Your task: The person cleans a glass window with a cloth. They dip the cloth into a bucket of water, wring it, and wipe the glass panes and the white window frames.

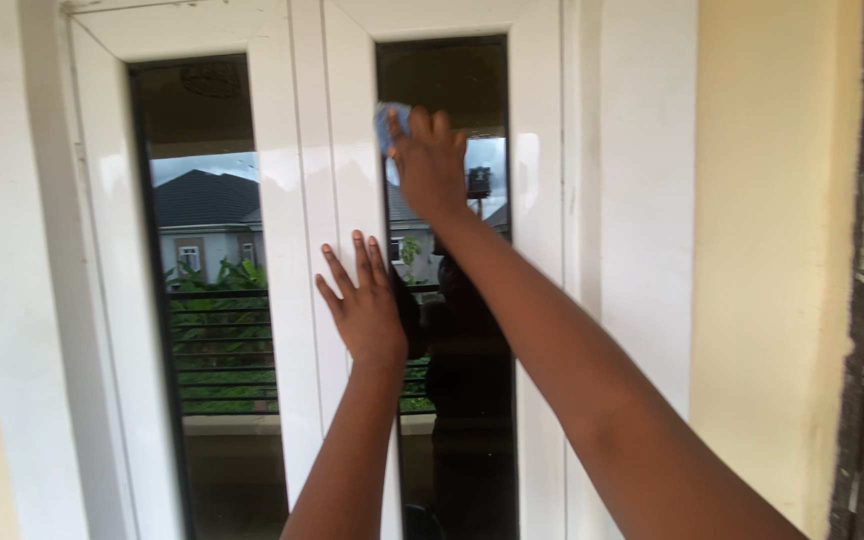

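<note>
While the right hand (430,160) is pressing a blue cloth (392,122) flat against the pane (452,80), the left hand (362,305), fingers spread, is bracing on the mullion (322,200) beside that pane; keeping even pressure is probably helping avoid streaks.

Both arms reach forward and up toward the white window frame (302,200). The left hand (362,305) lies flat against the frame's middle upright, its 5 fingers spread and pointing upward, palm pressed to the surface, forearm rising steeply from below. The right hand (429,160) sits higher, just right of that upright, fingers curled forward over a blue cloth (390,122), the right arm stretched long from the lower right.
</note>
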